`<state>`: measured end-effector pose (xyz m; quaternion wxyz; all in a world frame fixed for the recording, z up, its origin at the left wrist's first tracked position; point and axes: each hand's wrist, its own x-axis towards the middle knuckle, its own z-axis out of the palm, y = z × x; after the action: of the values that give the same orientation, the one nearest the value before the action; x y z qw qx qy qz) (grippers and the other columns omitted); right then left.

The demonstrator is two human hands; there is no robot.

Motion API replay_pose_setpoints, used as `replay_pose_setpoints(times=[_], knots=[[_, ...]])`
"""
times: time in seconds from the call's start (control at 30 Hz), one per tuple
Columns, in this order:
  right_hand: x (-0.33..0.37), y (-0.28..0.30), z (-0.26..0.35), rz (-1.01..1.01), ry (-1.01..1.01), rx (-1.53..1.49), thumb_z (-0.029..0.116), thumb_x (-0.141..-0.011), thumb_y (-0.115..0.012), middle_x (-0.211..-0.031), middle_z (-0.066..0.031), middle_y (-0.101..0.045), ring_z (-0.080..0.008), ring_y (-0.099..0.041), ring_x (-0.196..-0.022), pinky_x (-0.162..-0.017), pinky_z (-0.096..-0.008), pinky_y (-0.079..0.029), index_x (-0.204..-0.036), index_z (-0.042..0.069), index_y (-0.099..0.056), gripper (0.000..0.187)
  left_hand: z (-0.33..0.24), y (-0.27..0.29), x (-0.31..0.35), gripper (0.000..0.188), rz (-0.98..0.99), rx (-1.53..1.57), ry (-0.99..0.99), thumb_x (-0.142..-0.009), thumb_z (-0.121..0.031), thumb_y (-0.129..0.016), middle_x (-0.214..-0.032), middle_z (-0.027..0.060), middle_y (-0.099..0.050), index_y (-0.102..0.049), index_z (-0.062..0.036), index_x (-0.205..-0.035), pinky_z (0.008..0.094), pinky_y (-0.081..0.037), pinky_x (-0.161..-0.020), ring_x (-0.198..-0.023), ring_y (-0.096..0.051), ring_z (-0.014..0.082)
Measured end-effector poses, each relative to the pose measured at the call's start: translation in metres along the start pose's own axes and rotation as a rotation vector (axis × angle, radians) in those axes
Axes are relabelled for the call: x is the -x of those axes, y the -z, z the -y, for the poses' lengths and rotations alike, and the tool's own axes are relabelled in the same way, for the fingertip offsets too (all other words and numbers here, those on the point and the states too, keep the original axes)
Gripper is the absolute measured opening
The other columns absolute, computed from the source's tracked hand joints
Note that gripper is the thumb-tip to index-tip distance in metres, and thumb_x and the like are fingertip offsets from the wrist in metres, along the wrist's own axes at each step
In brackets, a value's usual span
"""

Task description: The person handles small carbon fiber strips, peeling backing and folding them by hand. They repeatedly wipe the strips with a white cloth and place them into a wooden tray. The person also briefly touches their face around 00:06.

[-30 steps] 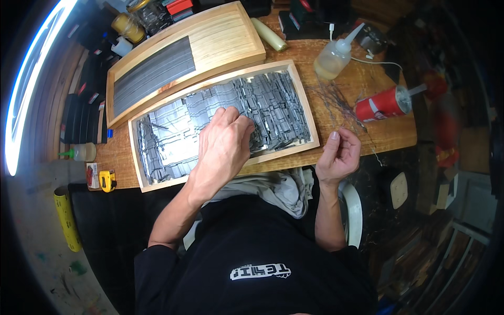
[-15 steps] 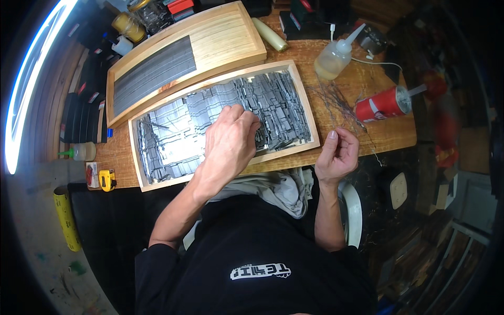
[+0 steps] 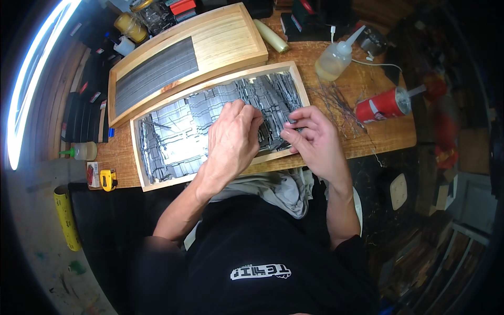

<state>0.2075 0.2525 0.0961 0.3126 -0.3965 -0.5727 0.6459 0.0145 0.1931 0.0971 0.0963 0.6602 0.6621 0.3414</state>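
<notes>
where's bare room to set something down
Bare table shows between the red can and the front edge; the back tray is bare at its right end. Crowded: the front tray, full of grey strips, and where strands lie left of the can.

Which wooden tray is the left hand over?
The nearer wooden tray, mostly covered in grey pieces; the farther tray has bare wood across its right part.
</notes>
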Motion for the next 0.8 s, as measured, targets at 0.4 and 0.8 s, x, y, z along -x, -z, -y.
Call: replay_pose_setpoints(times=[0.4, 0.8], knots=[[-0.010, 0.020, -0.014, 0.085, 0.164, -0.195, 0.003, -0.100, -0.069, -0.104, -0.0215, -0.077, -0.0199, -0.078, -0.079, -0.056, -0.0234, -0.061, -0.119, -0.005, -0.072, 0.020, 0.010, 0.034, 0.021, 0.006, -0.016, -0.099, -0.015, -0.092, 0.000, -0.070, -0.088, 0.0115, -0.061, -0.067, 0.0002, -0.097, 0.0396, -0.052, -0.071, -0.082, -0.061, 0.0267], [0.055, -0.068, -0.022, 0.141, 0.788, 0.570, 0.001, -0.086, -0.073, -0.096, -0.0190, -0.077, -0.0289, -0.077, -0.084, -0.074, -0.0361, -0.063, -0.104, -0.002, -0.077, 0.019, -0.010, 0.015, 0.073, 0.015, -0.269, 1.628, 0.570, -0.114, -0.019, -0.045, -0.125, 0.0294, -0.067, -0.045, -0.0077, -0.123, 0.0544, -0.054, -0.105, -0.117, -0.069, 0.0446]])
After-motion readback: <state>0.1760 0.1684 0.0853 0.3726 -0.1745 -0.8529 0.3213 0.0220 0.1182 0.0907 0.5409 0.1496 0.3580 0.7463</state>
